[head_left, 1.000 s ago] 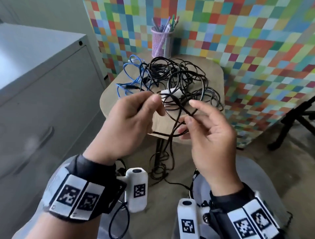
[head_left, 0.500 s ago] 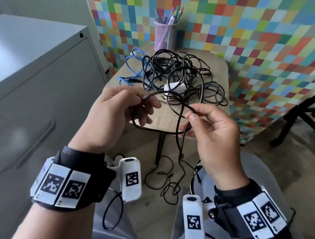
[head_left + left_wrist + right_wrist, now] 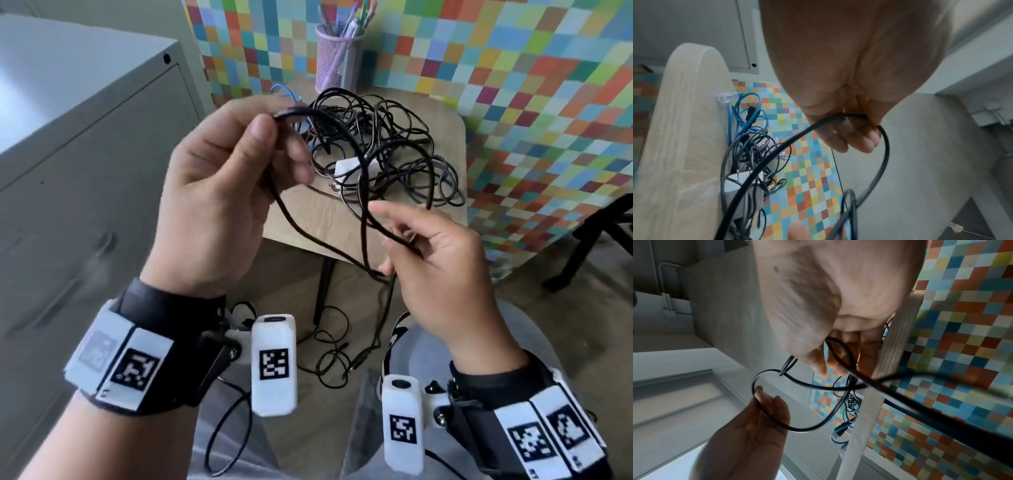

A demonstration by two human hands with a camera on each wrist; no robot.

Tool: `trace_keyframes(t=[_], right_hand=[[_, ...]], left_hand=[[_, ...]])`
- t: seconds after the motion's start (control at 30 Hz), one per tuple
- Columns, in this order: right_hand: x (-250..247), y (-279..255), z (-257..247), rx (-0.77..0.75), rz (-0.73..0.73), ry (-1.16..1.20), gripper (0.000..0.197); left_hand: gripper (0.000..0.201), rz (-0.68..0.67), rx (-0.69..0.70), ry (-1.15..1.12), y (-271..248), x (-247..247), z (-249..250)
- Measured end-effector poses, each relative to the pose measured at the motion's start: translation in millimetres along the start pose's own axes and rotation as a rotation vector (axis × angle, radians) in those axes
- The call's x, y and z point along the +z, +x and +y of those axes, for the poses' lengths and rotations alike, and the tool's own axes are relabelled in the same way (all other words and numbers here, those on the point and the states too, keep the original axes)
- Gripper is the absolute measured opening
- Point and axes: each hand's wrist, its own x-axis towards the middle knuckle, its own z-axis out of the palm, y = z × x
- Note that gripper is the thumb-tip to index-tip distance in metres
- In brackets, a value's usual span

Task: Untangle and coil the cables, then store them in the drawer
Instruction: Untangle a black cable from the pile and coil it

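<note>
while perhaps looped, black cable (image 3: pixel 363 192) between both hands

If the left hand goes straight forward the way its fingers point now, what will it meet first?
Probably the tangled cable pile on the small table, just beyond the left hand pinching the black cable; depth is uncertain.

The left hand (image 3: pixel 219 192) is covering most of the blue cable (image 3: pixel 279 91). The tangled black cables (image 3: pixel 387 150) are hiding the white adapter (image 3: pixel 346 168) partly, and motion blur is smearing the wrist views.
</note>
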Motion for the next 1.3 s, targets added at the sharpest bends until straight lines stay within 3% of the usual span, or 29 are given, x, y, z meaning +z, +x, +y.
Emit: trace_keyframes(t=[0.1,0.23,0.37,0.47,0.63,0.77,0.87,1.03,1.2,1.3], right_hand=[[3.8,-3.8,-6.9,0.02,-0.133,0.033,0.042],[5.0,-6.0,-12.8,0.057,-0.212,0.031,0.02],[-1.5,-5.0,-16.8,0.098,-0.268,0.197,0.022],[2.4,-7.1,-22.3,0.081,-0.338,0.067,0.007],[-0.2,-8.3,-17.9,0.121,-0.36,0.02,0.011],[3.5,-7.8,-12.2,0.134,-0.274,-0.013,0.018],[9.5,-10.7,-10.7,0.149,-0.269,-0.016,0.023],[9.8,-8.9,-12.3,0.109,-0.16,-0.026,0.018],[9.0,-9.6,-10.9,0.117,-0.152,-0.029,0.02],[8.1,-8.7,-7.5,0.112,-0.123,-0.048,0.016]], left_hand=[[0.028,-0.035,-0.014,0.049,-1.5,1.9,-4.1],[0.027,-0.056,-0.09,0.191,-4.1,6.2,-7.7],[0.026,0.053,-0.124,0.287,-2.7,0.0,-4.9],[0.027,0.137,-0.112,0.32,-1.7,2.5,-2.9],[0.024,0.207,-0.074,0.45,0.2,-2.5,3.0],[0.029,0.021,-0.006,0.704,-6.3,5.1,4.5],[0.028,-0.145,-0.044,0.699,-9.5,10.7,7.1],[0.012,-0.32,-0.177,0.892,-9.1,8.9,8.5],[0.024,-0.537,-0.332,1.094,-13.7,10.8,5.1],[0.025,-0.541,-0.391,1.07,-13.1,8.9,7.0]])
